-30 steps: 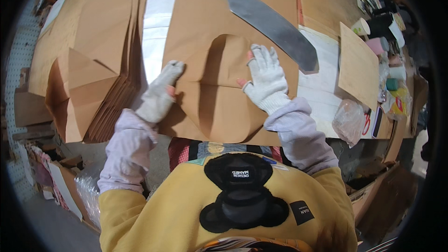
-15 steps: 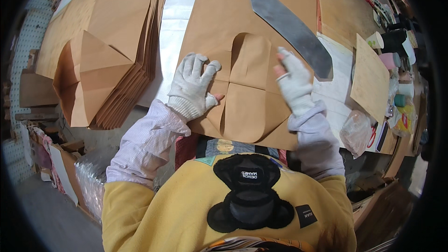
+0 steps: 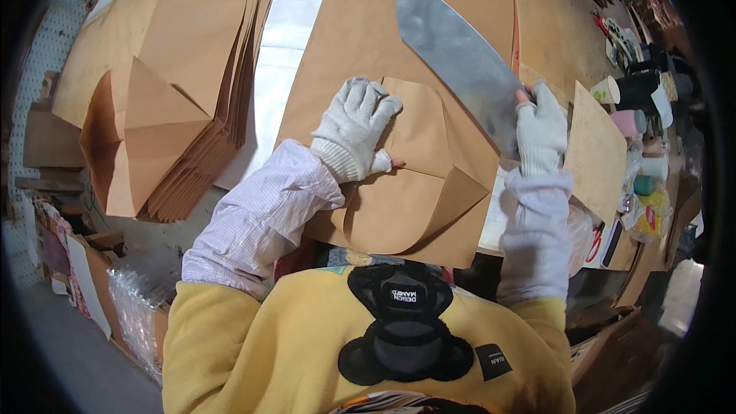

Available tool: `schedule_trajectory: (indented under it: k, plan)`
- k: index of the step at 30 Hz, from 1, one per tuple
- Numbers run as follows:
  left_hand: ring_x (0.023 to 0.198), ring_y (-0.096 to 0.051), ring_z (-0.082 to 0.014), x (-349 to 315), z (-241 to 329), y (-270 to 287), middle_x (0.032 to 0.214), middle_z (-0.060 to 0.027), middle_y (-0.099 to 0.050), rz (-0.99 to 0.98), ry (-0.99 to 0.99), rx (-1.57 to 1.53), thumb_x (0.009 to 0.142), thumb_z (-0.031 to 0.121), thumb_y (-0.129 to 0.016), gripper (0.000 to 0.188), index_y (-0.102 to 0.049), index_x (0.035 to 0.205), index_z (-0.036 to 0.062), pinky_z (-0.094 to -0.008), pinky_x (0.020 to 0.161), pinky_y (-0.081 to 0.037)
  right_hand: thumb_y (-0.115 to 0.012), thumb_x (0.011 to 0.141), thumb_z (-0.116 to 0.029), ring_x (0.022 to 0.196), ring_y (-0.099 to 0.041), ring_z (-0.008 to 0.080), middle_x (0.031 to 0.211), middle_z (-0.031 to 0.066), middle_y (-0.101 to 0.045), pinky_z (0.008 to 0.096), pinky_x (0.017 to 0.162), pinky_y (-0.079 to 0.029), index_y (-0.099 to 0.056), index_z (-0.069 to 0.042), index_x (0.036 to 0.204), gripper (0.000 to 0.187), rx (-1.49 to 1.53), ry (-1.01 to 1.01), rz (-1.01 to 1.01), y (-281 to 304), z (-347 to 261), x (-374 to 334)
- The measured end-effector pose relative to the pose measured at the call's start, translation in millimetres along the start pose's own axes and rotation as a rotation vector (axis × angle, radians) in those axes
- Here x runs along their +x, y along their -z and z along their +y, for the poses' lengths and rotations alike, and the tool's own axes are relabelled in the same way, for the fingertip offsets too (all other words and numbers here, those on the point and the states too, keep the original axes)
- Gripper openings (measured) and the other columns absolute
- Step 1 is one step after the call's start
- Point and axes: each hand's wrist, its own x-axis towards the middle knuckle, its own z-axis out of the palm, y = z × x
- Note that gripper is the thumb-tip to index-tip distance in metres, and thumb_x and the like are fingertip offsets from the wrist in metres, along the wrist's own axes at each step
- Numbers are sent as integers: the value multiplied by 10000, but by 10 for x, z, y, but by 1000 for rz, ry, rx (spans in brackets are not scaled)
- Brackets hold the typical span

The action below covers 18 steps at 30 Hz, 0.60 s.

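A large brown kraft paper bag lies in front of me, its near end folded into flaps. The rounded lower flap stands slightly raised, with a pointed fold at its right. My left hand, in a white glove with a bare thumb tip, lies flat on the upper folded part, fingers stretched out. On the right, my gloved right hand grips the lower right end of a long grey metal plate with angled ends. The plate slants across the paper, seemingly tilted up off it; its right end is partly hidden by the hand.
A thick stack of brown paper bags, the top one with its end opened, stands at left. Cups, plastic packets and red-handled scissors crowd the right side near a thin tan board.
My right hand has moved right and taken hold of the metal plate, which has shifted and tilted. My left hand has slid right and up on the folded paper. The lower flap has lifted at right.
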Motion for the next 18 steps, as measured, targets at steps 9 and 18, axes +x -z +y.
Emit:
schedule_trajectory:
  k: [9,18]
  plan:
    - [1290,-485,-382,-1164,-46,628,1247,-175,-546,-24,498,156,644,390,-923,836,-550,1301,33,-483,1135,-409,-732,917,-149,799,-682,320,840,155,-680,428,724,-520,-685,-35,934,124,193,163,-370,-335,-48,-1005]
    - [1316,-532,-377,-1247,99,409,1259,-148,-586,-50,169,-6,666,120,-805,627,-602,1257,65,-479,1054,-510,-707,919,-162,864,-677,382,907,176,-688,467,781,-521,-684,-41,935,124,182,210,-401,-538,-211,-847]
